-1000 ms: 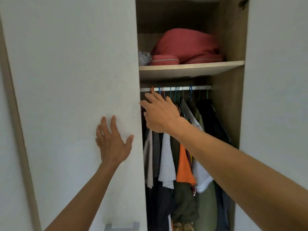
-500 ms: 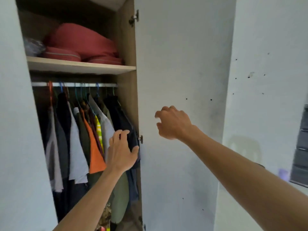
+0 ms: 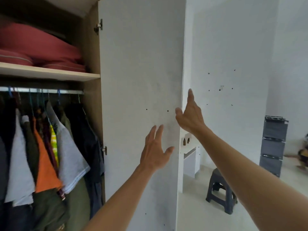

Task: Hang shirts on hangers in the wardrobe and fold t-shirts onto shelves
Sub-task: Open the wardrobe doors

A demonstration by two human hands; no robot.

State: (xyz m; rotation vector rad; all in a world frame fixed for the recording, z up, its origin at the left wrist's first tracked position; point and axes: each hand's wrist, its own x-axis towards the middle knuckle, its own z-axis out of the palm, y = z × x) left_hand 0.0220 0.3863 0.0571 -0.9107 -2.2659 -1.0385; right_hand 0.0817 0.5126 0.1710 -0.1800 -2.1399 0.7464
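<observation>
Across the middle of the view stands the tall white wardrobe door, swung open on two metal hinges, its far edge towards the white wall speckled with small dark holes. Left of the door, the wood-lined wardrobe interior shows a pale shelf carrying bulky red cushions. Under the shelf a silver hanging rail holds a crowded row of hung shirts on coloured hangers: grey, orange, olive, yellow-green striped and dark ones, pressed close together.

On the pale floor to the right sits a dark grey plastic stool, and further right against the wall stands a grey fabric drawer tower. A low white cabinet shows just past the door's edge.

Left hand lies flat on the door's white face, fingers straight and spread, holding nothing. Right hand is at the door's outer edge, its forefinger pointing upward and thumb stretched towards the panel; whether its other fingers wrap behind the edge cannot be told.
</observation>
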